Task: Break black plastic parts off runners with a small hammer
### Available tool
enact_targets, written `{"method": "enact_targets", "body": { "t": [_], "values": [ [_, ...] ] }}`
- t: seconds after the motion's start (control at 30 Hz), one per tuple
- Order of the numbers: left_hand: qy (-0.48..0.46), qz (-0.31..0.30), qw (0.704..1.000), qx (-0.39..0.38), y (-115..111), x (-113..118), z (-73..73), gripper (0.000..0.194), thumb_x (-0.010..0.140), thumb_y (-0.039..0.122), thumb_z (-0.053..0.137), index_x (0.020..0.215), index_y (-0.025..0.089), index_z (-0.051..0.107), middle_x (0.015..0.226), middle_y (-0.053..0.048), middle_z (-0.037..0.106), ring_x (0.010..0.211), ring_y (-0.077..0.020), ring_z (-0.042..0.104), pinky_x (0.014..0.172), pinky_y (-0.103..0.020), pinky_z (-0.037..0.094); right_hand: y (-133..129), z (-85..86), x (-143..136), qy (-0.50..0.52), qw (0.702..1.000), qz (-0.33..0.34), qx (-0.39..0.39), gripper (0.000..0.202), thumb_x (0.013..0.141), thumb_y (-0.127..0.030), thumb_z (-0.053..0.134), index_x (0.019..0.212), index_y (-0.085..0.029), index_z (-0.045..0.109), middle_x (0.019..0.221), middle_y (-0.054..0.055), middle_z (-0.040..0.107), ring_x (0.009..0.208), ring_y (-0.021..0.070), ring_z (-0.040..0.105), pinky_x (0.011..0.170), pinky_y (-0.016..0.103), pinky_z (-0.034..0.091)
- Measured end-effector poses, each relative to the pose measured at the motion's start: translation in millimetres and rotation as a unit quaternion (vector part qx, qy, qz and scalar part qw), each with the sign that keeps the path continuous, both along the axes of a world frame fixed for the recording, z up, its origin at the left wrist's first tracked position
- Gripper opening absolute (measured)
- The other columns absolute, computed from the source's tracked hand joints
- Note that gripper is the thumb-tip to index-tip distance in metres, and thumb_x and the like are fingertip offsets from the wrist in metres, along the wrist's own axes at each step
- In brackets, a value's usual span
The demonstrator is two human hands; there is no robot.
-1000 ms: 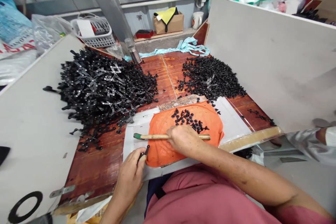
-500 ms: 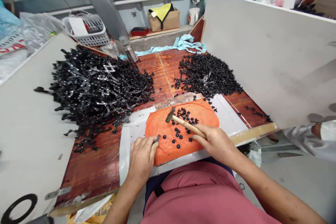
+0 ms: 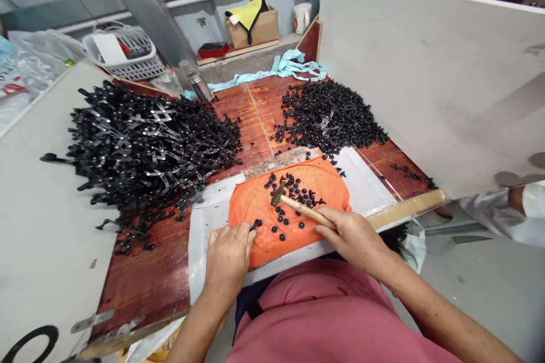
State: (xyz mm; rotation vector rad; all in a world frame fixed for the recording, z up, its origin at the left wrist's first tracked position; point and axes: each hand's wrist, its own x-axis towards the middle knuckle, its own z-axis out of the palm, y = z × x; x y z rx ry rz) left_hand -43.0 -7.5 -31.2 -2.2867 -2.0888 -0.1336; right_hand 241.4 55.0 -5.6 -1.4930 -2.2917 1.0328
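Note:
My right hand grips the wooden handle of a small hammer, its dark head over the orange cloth. At the cloth's left side, my left hand is closed on a small black part, whose end sticks out past the fingertips; the rest is hidden by the hand. Several small black round caps with stems lie scattered on the cloth around and behind the hammer head.
A tall heap of black jointed parts covers the table's left, and a lower heap of small black pieces the right. Grey boards wall the sides. A metal-based bottle, light-blue cloth strip and carton stand or lie behind.
The head view has shifted slightly. The hammer head has shifted a little nearer the black part in my left hand, and more caps lie spread at the upper left of the cloth's cluster.

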Motion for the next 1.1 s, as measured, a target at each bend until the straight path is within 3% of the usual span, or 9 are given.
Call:
{"method": "enact_targets", "body": {
  "t": [0.23, 0.57, 1.1],
  "values": [
    [-0.01, -0.007, 1.0, 0.013, -0.9, -0.3, -3.9, 0.029, 0.102, 0.032, 0.043, 0.099, 0.021, 0.07, 0.083, -0.008, 0.075, 0.083, -0.0276, 0.066, 0.079, -0.041, 0.04, 0.4, 3.4, 1.0, -0.007, 1.0, 0.007, -0.003, 0.029, 0.1, -0.028, 0.054, 0.126, -0.032, 0.067, 0.099, 0.0, 0.077, 0.087, 0.0195, 0.072, 0.076, 0.026, 0.047],
    [-0.137, 0.007, 0.99, -0.036, -1.5, -12.0, -12.2, 0.037, 0.104, 0.034, 0.033, 0.102, 0.022, 0.068, 0.09, -0.005, 0.078, 0.084, -0.0233, 0.07, 0.081, -0.038, 0.045, -5.0, 8.2, 1.3, -0.022, 0.999, 0.023, 0.014, 0.023, 0.104, -0.033, 0.046, 0.112, -0.029, 0.067, 0.087, 0.0, 0.074, 0.078, 0.0191, 0.071, 0.067, 0.026, 0.043],
    [-0.014, -0.024, 0.999, 0.03, -2.7, -3.6, -11.0, 0.033, 0.105, 0.032, 0.039, 0.101, 0.021, 0.069, 0.085, -0.007, 0.076, 0.081, -0.025, 0.066, 0.082, -0.041, 0.038, -6.7, 6.8, 0.6, -0.008, 1.0, 0.028, 0.011, 0.02, 0.105, -0.032, 0.045, 0.106, -0.027, 0.064, 0.082, -0.001, 0.071, 0.074, 0.0178, 0.069, 0.064, 0.025, 0.039]
  ]
}}
